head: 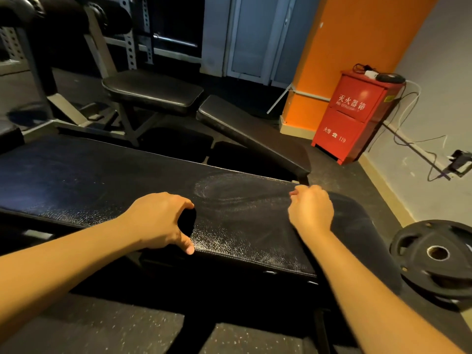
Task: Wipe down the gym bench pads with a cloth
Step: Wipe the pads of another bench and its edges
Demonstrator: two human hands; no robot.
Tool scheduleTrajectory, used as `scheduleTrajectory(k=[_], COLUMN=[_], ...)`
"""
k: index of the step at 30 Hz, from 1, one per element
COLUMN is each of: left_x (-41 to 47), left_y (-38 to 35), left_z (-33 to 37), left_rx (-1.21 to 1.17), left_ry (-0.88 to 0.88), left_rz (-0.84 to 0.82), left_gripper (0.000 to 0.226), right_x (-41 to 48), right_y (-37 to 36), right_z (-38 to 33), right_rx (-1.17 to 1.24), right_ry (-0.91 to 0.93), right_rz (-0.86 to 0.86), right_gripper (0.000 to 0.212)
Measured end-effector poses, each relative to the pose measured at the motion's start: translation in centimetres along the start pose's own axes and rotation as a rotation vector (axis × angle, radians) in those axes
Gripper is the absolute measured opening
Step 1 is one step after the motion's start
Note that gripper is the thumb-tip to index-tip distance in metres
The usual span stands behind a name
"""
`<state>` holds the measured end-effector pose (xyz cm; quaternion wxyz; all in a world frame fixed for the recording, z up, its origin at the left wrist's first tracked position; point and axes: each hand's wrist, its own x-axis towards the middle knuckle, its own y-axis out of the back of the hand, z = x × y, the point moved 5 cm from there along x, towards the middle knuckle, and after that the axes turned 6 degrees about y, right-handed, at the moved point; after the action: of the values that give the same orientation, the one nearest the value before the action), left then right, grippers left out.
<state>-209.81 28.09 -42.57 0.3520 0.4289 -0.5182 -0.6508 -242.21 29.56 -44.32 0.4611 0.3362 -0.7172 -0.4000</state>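
Orange pillar (pixel 357 47), red cabinet (pixel 355 116), dark speckled floor (pixel 102 328), perhaps pale doors (pixel 250 34) behind.

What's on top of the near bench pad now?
Both hands: the left hand rests at the front edge, the right hand near the far edge, whitish smears between. A cloth under them cannot be seen.
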Motion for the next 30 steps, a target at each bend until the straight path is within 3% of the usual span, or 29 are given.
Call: scheduleTrajectory(k=[5,7,8,9,11,13,14,17,19,22,26,30], left_x=[0.1,0.0,-0.1,-0.2,-0.5,-0.7,-0.8,-0.9,-1.1,-1.4,-2.3,-2.7], left_y=[-0.2,-0.6,-0.8,-0.9,-1.1,-1.2,-1.2,-0.8,-0.5,-0.2,1.0,2.0], left_z=[-0.2,-0.5,-0.6,-0.6,-0.5,-0.4,-0.4,-0.4,-0.2,0.6,2.9,3.1], left_rx=[-0.026,-0.042,-0.038,-0.032,-0.02,-0.009,-0.006,0.006,-0.017,-0.325,-0.757,-0.817], left_ry=[-0.01,-0.015,-0.021,-0.025,-0.028,-0.034,-0.038,-0.048,-0.062,-0.146,-0.306,-0.312], left_rz=[0.0,-0.007,-0.004,0.008,0.042,0.064,0.069,0.074,0.079,0.031,-0.007,0.123], left_gripper=[0.107,0.106,0.101,0.093,0.074,0.068,0.069,0.076,0.082,0.087,0.065,0.033], right_x=[-9.3,-11.1,-10.6,-9.5,-6.5,-5.3,-5.4,-6.8,-7.6,-7.4,-7.8,-8.1], right_y=[-0.1,1.1,1.6,1.7,2.5,3.5,3.8,3.3,3.2,3.3,3.0,3.6], right_z=[-11.9,-11.6,-10.1,-8.0,-2.6,1.3,1.5,-2.3,-5.4,-7.9,-9.2,-10.9], right_rx=[0.308,0.371,0.339,0.276,0.153,0.128,0.137,0.228,0.43,0.844,1.104,1.213], right_ry=[0.601,0.795,0.79,0.694,0.317,-0.048,-0.116,0.055,0.154,0.075,-0.101,-0.175], right_rz=[-0.226,-0.291,-0.273,-0.226,-0.106,-0.012,0.006,-0.137,-0.311,-0.467,-0.538,-0.551], right_gripper=[0.016,0.021,0.021,0.02,0.017,0.019,0.02,0.025,0.022,0.011,0.005,0.009])
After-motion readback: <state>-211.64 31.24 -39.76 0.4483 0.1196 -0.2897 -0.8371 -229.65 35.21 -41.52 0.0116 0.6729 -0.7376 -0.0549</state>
